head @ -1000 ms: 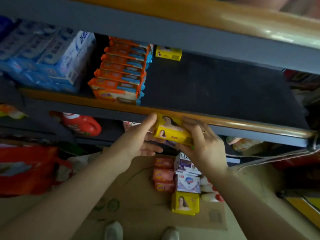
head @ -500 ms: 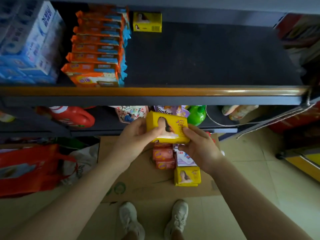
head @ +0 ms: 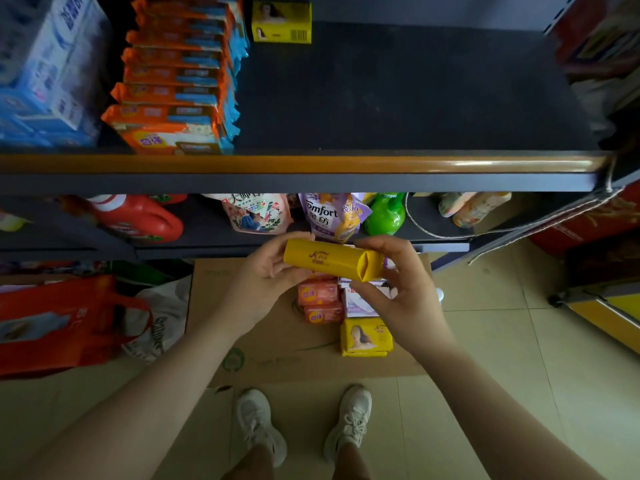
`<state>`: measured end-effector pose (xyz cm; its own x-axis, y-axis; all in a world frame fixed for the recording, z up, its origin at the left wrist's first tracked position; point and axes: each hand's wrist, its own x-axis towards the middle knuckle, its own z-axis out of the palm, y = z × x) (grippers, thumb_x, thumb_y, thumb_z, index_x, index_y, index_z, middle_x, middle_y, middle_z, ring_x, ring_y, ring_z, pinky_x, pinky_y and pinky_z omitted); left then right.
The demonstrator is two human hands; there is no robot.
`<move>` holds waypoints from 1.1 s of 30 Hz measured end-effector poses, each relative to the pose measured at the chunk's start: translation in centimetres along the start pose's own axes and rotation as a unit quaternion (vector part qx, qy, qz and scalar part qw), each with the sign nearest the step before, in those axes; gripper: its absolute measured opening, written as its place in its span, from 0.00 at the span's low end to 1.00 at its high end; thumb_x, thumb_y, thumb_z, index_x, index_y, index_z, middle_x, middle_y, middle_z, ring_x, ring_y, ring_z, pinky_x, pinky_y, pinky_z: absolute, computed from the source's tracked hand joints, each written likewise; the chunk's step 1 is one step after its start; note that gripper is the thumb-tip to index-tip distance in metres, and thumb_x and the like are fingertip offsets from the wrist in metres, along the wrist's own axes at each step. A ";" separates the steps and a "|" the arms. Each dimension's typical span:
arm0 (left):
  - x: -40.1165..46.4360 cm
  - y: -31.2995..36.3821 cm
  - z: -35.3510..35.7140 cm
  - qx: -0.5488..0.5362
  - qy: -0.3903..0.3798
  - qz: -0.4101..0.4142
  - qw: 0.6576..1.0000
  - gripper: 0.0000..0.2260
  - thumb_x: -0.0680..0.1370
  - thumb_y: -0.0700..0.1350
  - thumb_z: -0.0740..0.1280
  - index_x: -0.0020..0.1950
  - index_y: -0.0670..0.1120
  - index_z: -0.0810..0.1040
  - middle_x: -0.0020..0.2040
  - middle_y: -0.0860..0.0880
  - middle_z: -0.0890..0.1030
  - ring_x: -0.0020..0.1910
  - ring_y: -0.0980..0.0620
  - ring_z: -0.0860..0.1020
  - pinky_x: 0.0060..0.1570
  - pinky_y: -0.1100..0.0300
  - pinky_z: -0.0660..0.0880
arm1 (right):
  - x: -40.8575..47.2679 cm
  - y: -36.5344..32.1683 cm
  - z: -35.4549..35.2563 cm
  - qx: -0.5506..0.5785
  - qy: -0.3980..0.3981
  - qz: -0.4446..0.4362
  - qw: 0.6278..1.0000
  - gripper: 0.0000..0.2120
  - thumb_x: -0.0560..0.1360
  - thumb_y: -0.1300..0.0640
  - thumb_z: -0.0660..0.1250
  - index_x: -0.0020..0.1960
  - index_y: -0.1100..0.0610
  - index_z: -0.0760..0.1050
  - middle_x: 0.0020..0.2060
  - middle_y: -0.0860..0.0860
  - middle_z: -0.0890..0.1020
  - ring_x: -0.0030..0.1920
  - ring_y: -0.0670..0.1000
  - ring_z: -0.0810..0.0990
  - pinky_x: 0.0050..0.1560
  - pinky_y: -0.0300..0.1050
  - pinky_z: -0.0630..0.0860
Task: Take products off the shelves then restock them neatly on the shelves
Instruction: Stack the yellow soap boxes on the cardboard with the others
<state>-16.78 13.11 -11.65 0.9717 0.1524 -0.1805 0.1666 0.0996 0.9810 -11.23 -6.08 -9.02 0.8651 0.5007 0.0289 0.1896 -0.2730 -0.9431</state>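
Both hands hold one yellow box (head: 329, 260) in front of the lower shelf edge, below the orange rail (head: 311, 164) of the main shelf (head: 398, 91). The left hand (head: 266, 271) curls round its left end, thumb on top; the right hand (head: 398, 289) pinches the right end, where the folded flap shows.

The box looks like thin card around a bar of soap: light, fairly stiff, with a smooth printed skin that may slip a little. The flap end is probably the weak part, so the long flat faces are the better place to take hold, with fingers spread rather than squeezing the ends.

The shelf is dark, flat and matt, so a box should sit steady on it. One matching yellow box (head: 281, 22) stands at the back, just beside the row of orange packs (head: 173, 84); to the right of it the board runs bare toward the far end. On the floor, a sheet of cardboard (head: 277, 355) carries another yellow box (head: 366, 337), pink packs (head: 318, 299) and a white box (head: 360, 301), partly hidden behind the hands. Shoes (head: 258, 422) stand at its near edge.
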 end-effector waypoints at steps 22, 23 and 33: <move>-3.3 -1.4 -0.4 -0.019 -0.058 -0.134 0.989 0.27 0.58 0.62 0.76 0.54 0.55 0.77 0.45 0.56 0.82 0.42 0.55 0.79 0.40 0.64 0.75 | -1.6 2.5 1.1 0.213 -0.078 0.205 0.952 0.16 0.69 0.59 0.73 0.52 0.54 0.71 0.44 0.48 0.79 0.43 0.43 0.80 0.41 0.38 0.77; -3.3 -1.8 -0.2 0.017 -0.056 -0.156 0.986 0.24 0.59 0.62 0.74 0.51 0.55 0.77 0.42 0.55 0.83 0.40 0.56 0.79 0.38 0.65 0.75 | -1.7 2.8 1.5 0.212 -0.060 0.251 0.942 0.12 0.70 0.54 0.72 0.51 0.54 0.73 0.42 0.50 0.80 0.42 0.47 0.80 0.39 0.40 0.78; -3.6 -9.4 4.0 0.066 -0.046 -0.308 0.948 0.19 0.69 0.59 0.65 0.40 0.42 0.80 0.28 0.51 0.74 0.29 0.55 0.71 0.30 0.67 0.67 | -6.0 11.1 1.9 0.044 -0.142 0.297 0.943 0.39 0.67 0.60 0.76 0.69 0.45 0.57 0.63 0.47 0.70 0.60 0.46 0.72 0.53 0.33 0.73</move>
<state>-21.13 7.67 -19.89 0.6923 0.0181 -0.7213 0.7211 0.0177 0.6926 -15.21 -10.54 -20.30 0.6450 0.4837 -0.5917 -0.3393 -0.5124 -0.7888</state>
